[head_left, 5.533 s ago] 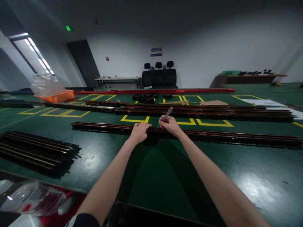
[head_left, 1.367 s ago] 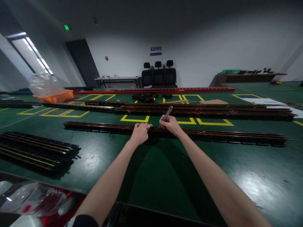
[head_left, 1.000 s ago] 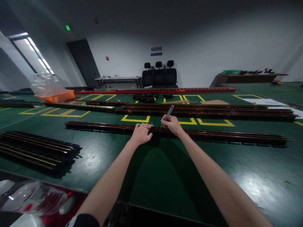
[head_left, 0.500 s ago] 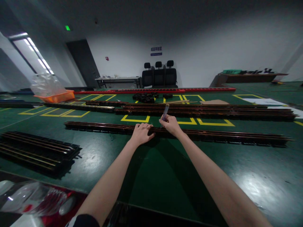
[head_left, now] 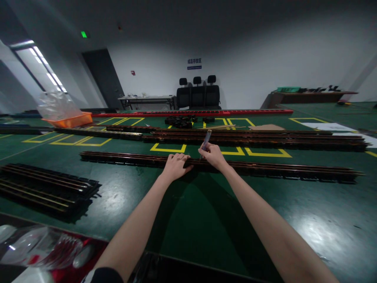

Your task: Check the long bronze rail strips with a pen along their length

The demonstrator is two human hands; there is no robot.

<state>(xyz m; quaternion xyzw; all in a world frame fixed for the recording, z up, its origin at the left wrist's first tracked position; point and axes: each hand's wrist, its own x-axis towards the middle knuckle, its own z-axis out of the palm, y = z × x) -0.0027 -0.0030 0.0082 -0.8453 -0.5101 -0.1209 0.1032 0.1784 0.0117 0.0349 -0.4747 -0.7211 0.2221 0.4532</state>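
Note:
A long dark rail assembly (head_left: 279, 169) with copper-toned strips lies across the green table (head_left: 188, 220). My left hand (head_left: 176, 166) rests on its middle, fingers over the strips and thumb apart along the near edge. Just to the right, my right hand (head_left: 212, 155) is closed around a slim pen-like tool (head_left: 207, 136), held nearly upright. The lower end of this tool points down at the rail beside my left hand; whether it touches cannot be made out.
Behind lie more long rails (head_left: 265, 139), small black parts (head_left: 179, 121) and a red bar (head_left: 250, 113). Shorter rails (head_left: 44, 188) lie at the left, an orange tray (head_left: 70, 120) at the back left. Clear plastic bottles (head_left: 41, 247) fill the near left corner.

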